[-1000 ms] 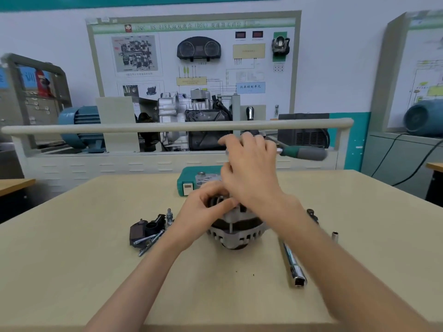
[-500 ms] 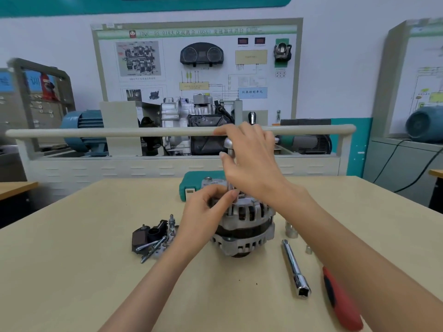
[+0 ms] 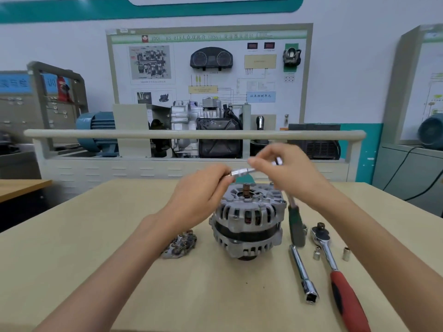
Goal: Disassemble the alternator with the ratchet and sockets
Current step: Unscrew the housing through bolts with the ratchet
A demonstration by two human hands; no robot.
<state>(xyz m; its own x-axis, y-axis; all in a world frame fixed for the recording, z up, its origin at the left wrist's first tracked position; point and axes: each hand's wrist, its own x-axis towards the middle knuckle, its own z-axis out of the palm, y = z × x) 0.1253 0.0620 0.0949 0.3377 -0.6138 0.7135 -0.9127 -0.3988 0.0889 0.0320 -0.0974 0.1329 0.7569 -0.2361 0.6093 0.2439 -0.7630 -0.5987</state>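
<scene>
A dark, finned metal part (image 3: 180,244) lies on the pale wooden table (image 3: 72,259), below the left wrist. The left hand (image 3: 200,195) is raised above the table, its fingers curled together and pinching the near end of a slim silver socket extension (image 3: 241,172) held level in the air. Directly below those fingertips, the ribbed silver alternator (image 3: 248,221) stands upright on the table, shaft end up, apart from both hands. The right hand (image 3: 287,174) grips the green-handled ratchet (image 3: 295,224): its fingers curl round the tool's head, thumb and forefinger pinching the far end of the extension, while the green handle hangs down below the palm, tip close to the table just beside the alternator. Below and right of those fingers lie a long chrome extension bar (image 3: 303,274), a red-handled ratchet (image 3: 335,267), and two small silver sockets (image 3: 316,255) standing on end, one either side of the red ratchet's shaft.
</scene>
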